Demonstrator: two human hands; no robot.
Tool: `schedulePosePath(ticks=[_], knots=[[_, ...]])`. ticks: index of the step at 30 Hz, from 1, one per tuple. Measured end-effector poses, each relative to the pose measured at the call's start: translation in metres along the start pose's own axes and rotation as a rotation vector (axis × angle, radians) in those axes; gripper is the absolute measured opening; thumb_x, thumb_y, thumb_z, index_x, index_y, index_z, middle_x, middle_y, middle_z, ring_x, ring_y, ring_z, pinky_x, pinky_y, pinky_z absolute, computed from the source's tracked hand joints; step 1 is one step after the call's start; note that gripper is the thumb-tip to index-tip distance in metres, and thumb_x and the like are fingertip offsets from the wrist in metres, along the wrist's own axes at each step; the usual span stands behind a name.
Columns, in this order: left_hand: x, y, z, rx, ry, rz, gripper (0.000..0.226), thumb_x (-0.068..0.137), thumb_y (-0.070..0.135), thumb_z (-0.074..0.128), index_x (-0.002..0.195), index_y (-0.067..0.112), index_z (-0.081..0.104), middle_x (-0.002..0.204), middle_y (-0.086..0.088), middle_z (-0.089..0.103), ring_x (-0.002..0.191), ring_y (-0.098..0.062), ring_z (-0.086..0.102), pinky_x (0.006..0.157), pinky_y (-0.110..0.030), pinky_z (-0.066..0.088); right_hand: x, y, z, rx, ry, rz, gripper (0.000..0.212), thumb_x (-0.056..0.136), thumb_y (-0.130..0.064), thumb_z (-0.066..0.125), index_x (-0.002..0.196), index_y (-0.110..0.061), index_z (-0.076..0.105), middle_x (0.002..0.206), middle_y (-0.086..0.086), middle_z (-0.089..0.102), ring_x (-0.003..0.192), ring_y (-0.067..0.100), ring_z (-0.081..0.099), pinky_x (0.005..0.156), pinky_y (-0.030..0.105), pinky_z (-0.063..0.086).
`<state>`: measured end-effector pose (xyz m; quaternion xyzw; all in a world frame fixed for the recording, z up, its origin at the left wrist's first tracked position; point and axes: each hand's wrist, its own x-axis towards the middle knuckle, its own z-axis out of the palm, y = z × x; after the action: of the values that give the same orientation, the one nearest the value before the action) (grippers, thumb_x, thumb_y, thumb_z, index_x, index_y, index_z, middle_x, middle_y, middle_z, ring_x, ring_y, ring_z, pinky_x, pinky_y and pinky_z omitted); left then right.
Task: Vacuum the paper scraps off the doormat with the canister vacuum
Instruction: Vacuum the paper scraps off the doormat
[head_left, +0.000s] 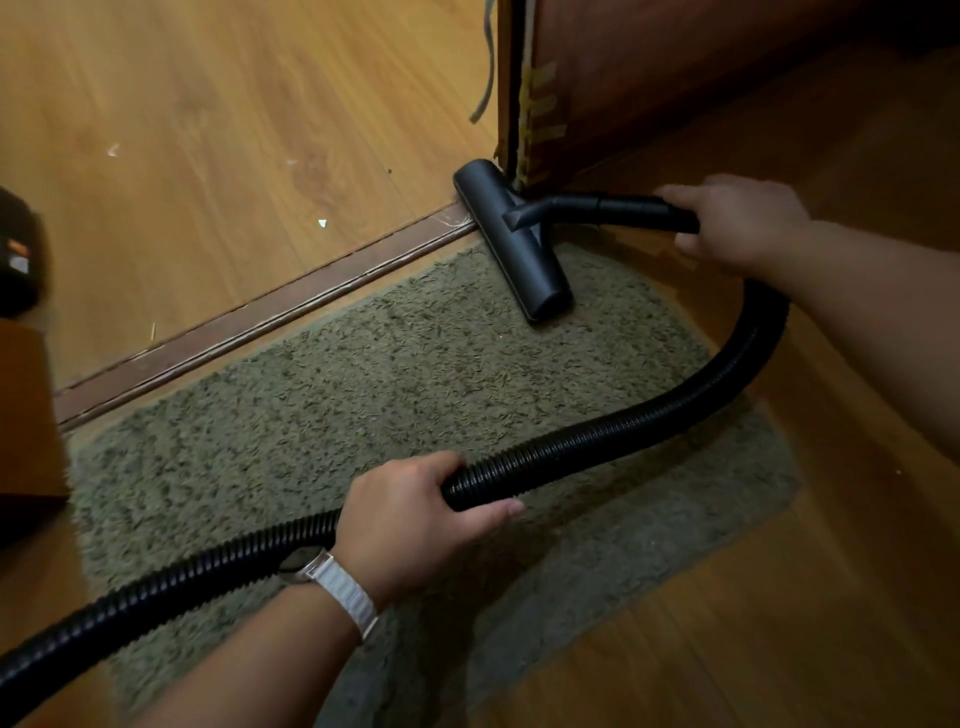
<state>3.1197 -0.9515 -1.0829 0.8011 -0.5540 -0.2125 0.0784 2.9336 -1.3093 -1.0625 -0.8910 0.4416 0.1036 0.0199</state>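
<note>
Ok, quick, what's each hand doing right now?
Left hand: closed around the hose.
Right hand: closed on the wand behind the floor nozzle.

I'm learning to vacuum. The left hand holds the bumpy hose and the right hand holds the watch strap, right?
Not quite. The right hand holds the vacuum's rigid tube, not the watch strap, which is on the left wrist. The left hand does hold the bumpy hose, as the head view shows.

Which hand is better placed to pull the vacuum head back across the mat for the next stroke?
The right hand, probably. It grips the rigid black wand joined directly to the black floor nozzle at the shaggy grey-green doormat's far corner. The left hand only holds the black ribbed hose.
</note>
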Motion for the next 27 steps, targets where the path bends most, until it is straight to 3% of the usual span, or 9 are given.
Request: schedulePosePath(ticks=[5, 12, 20, 27], knots=[[-0.004, -0.003, 0.003, 0.027, -0.033, 0.028, 0.077, 0.061, 0.097, 0.030, 0.084, 0.030, 0.061, 0.060, 0.013, 0.055, 0.058, -0.001, 0.055, 0.055, -0.023, 0.046, 0.002, -0.023, 0.008, 0.013, -0.011, -0.104, 0.056, 0.095, -0.036, 0.056, 0.146, -0.041, 0.034, 0.099, 0.002, 0.047, 0.087, 0.025, 0.051, 0.066, 0.037, 0.046], [-0.008, -0.010, 0.005, 0.047, -0.035, 0.088, 0.085, 0.061, 0.101, 0.024, 0.084, 0.029, 0.063, 0.061, 0.012, 0.058, 0.059, -0.003, 0.057, 0.059, -0.029, 0.053, -0.018, -0.037, 0.018, -0.010, 0.017, -0.221, 0.061, 0.096, -0.038, 0.056, 0.150, -0.042, 0.029, 0.098, -0.005, 0.045, 0.081, 0.017, 0.047, 0.059, 0.032, 0.036], [-0.009, -0.008, 0.009, 0.055, -0.025, 0.081, 0.083, 0.060, 0.100, 0.024, 0.077, 0.026, 0.058, 0.060, 0.010, 0.056, 0.059, -0.006, 0.058, 0.059, -0.031, 0.052, -0.032, 0.005, 0.024, -0.017, 0.036, 0.041, 0.060, 0.097, -0.040, 0.054, 0.151, -0.040, 0.028, 0.098, 0.000, 0.044, 0.082, 0.021, 0.048, 0.056, 0.031, 0.038], [-0.011, -0.007, 0.003, 0.069, -0.025, 0.105, 0.082, 0.060, 0.099, 0.025, 0.079, 0.027, 0.058, 0.060, 0.011, 0.055, 0.061, -0.005, 0.058, 0.059, -0.028, 0.050, -0.039, 0.000, 0.019, -0.006, -0.029, -0.026, 0.058, 0.095, -0.037, 0.057, 0.148, -0.042, 0.033, 0.092, -0.003, 0.045, 0.082, 0.020, 0.050, 0.060, 0.033, 0.043]])
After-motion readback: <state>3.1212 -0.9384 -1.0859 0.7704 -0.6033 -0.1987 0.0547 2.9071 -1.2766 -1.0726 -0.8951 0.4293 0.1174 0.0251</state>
